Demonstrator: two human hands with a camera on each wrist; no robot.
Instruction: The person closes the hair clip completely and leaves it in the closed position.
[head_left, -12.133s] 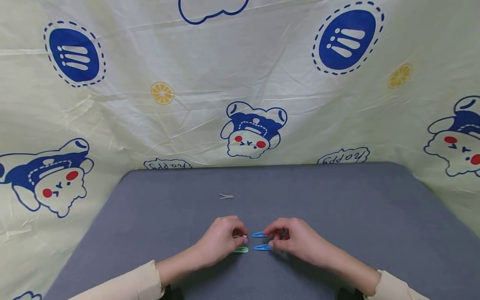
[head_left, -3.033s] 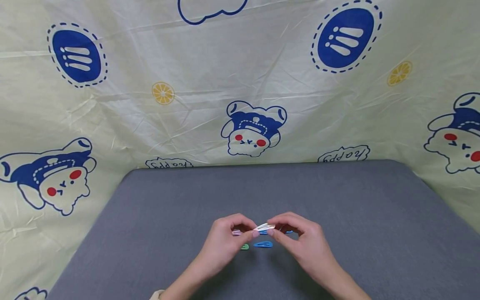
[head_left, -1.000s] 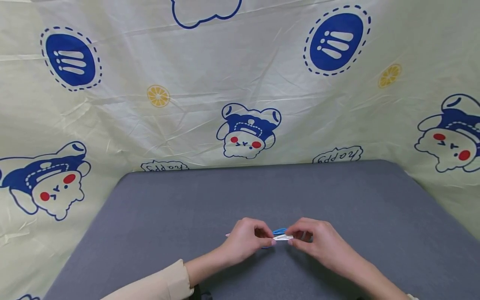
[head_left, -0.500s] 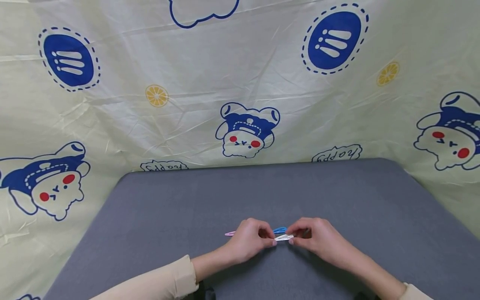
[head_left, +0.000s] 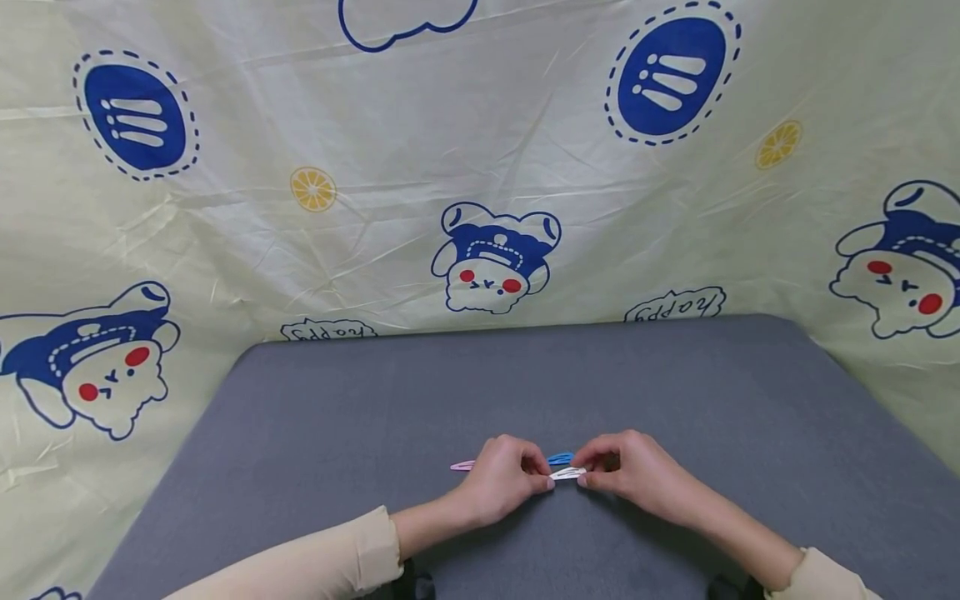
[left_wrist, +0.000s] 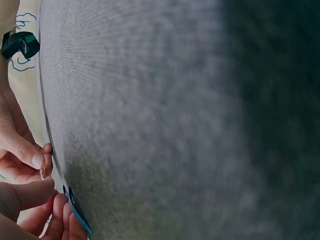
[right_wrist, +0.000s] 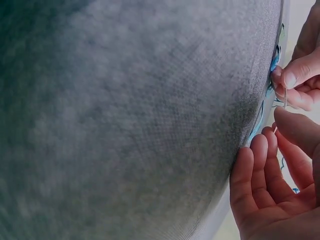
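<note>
A white snap hair clip [head_left: 567, 473] spans the gap between my two hands, low above the table. My left hand [head_left: 504, 481] pinches one end of it between thumb and forefinger. At the other end, my right hand [head_left: 637, 475] pinches it the same way. In the right wrist view the clip [right_wrist: 285, 97] is a thin edge between the fingertips. Just behind it lies a blue hair clip [head_left: 559, 459], partly covered by the right fingers. A pink hair clip [head_left: 462, 466] pokes out beyond my left hand, which hides the rest of it.
The hands work on a grey cloth-covered table [head_left: 360, 417]. Behind it hangs a pale printed curtain [head_left: 405, 167]. In the right wrist view, blue clips [right_wrist: 257, 121] and a green clip [right_wrist: 281, 33] lie near the hands.
Twelve seconds ago the hands were over green and blue clips, and a small whitish forked thing lay farther back, now gone. Since three seconds ago both hands moved right with the white clip; lately almost still.
</note>
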